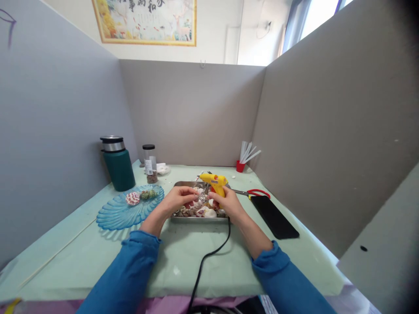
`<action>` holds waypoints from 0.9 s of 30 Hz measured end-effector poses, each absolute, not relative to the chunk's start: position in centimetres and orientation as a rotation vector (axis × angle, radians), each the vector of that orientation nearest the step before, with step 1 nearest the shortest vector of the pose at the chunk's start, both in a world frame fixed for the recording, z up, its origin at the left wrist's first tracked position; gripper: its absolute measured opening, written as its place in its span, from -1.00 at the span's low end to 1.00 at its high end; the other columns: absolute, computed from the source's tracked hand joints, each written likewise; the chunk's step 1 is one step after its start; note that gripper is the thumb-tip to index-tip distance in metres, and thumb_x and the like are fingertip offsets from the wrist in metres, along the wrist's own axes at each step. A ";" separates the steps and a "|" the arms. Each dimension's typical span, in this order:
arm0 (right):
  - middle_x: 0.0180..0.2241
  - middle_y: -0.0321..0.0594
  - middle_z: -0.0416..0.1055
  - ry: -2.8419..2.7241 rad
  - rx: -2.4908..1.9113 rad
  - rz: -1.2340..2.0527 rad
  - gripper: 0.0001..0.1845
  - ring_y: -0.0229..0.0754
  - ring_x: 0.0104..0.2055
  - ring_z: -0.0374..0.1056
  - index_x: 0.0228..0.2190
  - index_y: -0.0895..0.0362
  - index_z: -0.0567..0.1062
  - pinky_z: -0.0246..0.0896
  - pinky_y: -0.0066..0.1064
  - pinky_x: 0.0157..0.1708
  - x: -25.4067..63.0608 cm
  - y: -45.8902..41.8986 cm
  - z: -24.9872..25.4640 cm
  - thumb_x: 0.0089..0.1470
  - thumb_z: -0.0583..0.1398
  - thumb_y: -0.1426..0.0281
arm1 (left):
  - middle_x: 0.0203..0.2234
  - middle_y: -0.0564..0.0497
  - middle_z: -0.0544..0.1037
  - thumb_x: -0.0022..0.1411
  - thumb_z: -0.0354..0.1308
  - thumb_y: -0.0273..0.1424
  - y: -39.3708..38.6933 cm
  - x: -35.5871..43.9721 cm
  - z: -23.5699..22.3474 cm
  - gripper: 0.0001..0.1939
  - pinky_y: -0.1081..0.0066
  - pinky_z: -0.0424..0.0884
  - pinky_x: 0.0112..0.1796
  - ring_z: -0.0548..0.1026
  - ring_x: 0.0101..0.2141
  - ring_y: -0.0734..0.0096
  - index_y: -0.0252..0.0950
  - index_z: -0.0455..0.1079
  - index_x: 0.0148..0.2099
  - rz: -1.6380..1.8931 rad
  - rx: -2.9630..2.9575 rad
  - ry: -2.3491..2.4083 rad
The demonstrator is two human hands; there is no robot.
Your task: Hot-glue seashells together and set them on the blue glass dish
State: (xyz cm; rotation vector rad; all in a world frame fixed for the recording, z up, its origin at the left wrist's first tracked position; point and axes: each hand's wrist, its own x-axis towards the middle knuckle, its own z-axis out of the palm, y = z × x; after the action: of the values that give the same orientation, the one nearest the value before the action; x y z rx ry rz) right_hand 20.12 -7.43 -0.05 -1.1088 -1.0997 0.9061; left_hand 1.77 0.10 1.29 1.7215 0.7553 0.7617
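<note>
My right hand (pixel 225 203) is wrapped round the grip of a yellow glue gun (pixel 214 181), whose nozzle points left toward my left hand. My left hand (pixel 179 198) is closed in a pinch on a small pale shell (pixel 199 197), held over a metal tray (pixel 199 219) filled with several seashells. The gun's black cord (pixel 204 259) runs from under my right hand toward me across the pale green table.
A blue shell-shaped glass plate (pixel 114 213) with two or three shells lies left of the tray. Behind it stand a green flask (pixel 118 163) and a small jar (pixel 150 163). Red scissors (pixel 257 192), a black phone (pixel 273 216) and a red cup of glue sticks (pixel 242 163) are on the right. Grey partitions enclose the table.
</note>
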 end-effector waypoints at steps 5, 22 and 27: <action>-0.61 -0.36 0.40 -1.205 -1.103 0.929 -0.73 -0.35 -0.65 0.22 -0.40 0.16 0.44 0.06 -0.53 -0.68 19.8 -7.6 -0.1 -0.15 0.32 0.27 | -0.56 0.04 0.51 -0.04 0.28 -0.28 -0.1 2.3 1.1 -0.71 0.51 0.32 -0.51 0.38 -0.57 0.54 -0.36 0.50 -0.27 0.777 1.710 0.718; -0.55 -0.40 0.36 -1.096 -1.059 0.811 -0.71 -0.37 -0.60 0.18 -0.40 0.15 0.48 0.09 -0.51 -0.62 19.9 -7.1 -0.5 -0.26 0.34 0.35 | -0.26 -0.04 0.55 -0.01 0.08 -0.46 0.2 0.6 1.4 -0.67 0.45 0.36 -0.29 0.47 -0.34 0.37 -0.26 0.54 -0.18 0.763 2.354 0.886; -0.52 -0.35 0.38 -1.188 -1.095 0.711 -0.75 -0.33 -0.56 0.21 -0.41 0.16 0.48 0.15 -0.49 -0.58 20.0 -6.9 -0.9 -0.21 0.33 0.34 | -0.29 -0.07 0.58 0.05 0.15 -0.34 -0.8 1.5 1.6 -0.67 0.42 0.39 -0.27 0.49 -0.31 0.32 -0.33 0.50 -0.13 0.828 2.182 0.830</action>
State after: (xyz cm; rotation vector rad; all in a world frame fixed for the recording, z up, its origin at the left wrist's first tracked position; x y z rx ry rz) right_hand 20.01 -6.94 -0.86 -1.0945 -1.1884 0.7114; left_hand 1.55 -0.77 1.63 2.1819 0.8301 0.8277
